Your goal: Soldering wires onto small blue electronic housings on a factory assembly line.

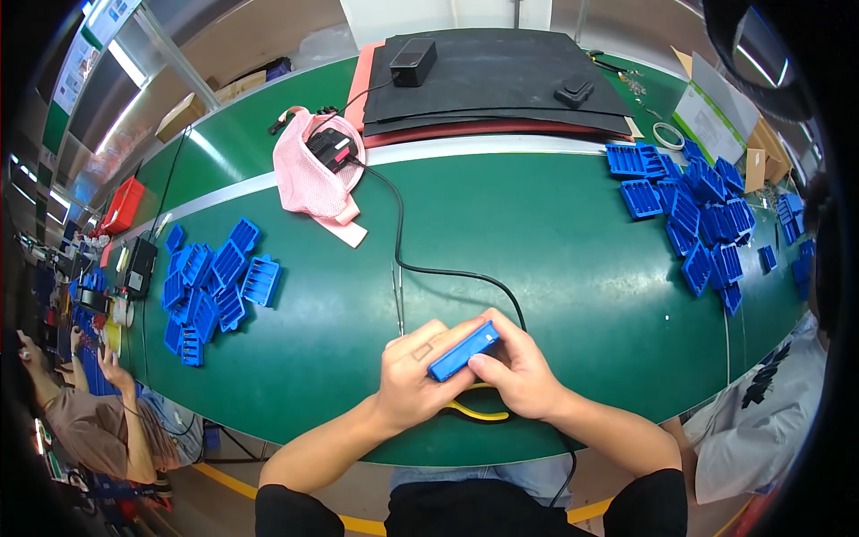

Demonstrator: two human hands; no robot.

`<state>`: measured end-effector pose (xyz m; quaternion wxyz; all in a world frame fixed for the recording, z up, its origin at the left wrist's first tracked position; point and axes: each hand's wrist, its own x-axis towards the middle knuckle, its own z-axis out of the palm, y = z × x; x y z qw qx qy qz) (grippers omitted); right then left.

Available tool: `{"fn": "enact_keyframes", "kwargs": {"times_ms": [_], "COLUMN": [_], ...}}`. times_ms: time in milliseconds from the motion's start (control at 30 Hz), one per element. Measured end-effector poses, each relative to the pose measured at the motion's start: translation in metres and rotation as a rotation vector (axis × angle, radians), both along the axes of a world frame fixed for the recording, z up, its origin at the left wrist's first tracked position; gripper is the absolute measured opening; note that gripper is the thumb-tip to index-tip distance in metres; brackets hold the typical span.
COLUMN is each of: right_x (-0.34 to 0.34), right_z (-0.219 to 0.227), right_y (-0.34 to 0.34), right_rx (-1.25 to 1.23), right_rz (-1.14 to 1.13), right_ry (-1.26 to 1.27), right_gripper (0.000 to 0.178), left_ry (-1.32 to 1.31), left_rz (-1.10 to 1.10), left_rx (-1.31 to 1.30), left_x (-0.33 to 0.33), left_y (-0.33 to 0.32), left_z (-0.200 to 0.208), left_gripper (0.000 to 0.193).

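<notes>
A small blue plastic case (462, 353) is held on its edge between my two hands, over the near middle of the bench. My left hand (410, 380) is closed round its left part. My right hand (521, 374) grips the other end, with the thumb pressed on the near side. The case's inside is turned from view. Under my hands lies a tool with yellow curved handles (481, 414), probably pliers; its head is hidden. Just beyond my left hand are thin metal tweezers (398, 300).
Blue slotted cases lie in a left pile (208, 282) and a bigger right pile (707, 210). A black cable (429, 267) runs from a device on pink mesh cloth (309, 174) toward my hands. Black sheets (497, 85) are stacked at the back. People sit at both sides.
</notes>
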<state>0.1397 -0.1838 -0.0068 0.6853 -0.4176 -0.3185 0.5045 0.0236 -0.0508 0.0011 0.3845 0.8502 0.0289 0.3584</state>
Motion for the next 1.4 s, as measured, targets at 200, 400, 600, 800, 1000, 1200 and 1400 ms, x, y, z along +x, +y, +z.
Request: {"fn": "enact_keyframes", "kwargs": {"times_ms": [200, 400, 600, 800, 1000, 1200, 1400], "right_x": [0.001, -0.001, -0.005, -0.004, -0.006, -0.006, -0.004], "right_z": [0.004, 0.009, 0.007, 0.005, 0.001, 0.000, 0.001], "right_y": [0.000, -0.001, -0.002, -0.003, -0.003, -0.003, -0.001], "right_rx": [-0.021, -0.064, 0.055, 0.125, 0.170, 0.222, 0.104], "right_rz": [0.022, -0.016, -0.071, -0.023, -0.070, -0.071, -0.105], "right_ry": [-0.038, -0.143, -0.251, -0.127, -0.208, -0.242, -0.197], "right_gripper": [0.022, 0.044, 0.039, 0.031, 0.028, 0.030, 0.022], "left_ry": [-0.077, -0.119, -0.168, -0.220, -0.255, -0.206, -0.171], "left_rz": [0.010, 0.021, -0.024, -0.042, -0.050, -0.072, -0.050], "left_rx": [0.079, 0.201, 0.284, 0.361, 0.404, 0.445, 0.195], "left_x": [0.000, -0.002, -0.003, -0.002, -0.003, -0.007, 0.004], "left_y": [0.000, -0.002, -0.001, 0.000, -0.002, -0.001, 0.007], "left_z": [-0.001, 0.001, 0.004, -0.001, -0.006, 0.001, 0.004], "left_gripper": [0.055, 0.058, 0.057, 0.056, 0.054, 0.053, 0.053]}}
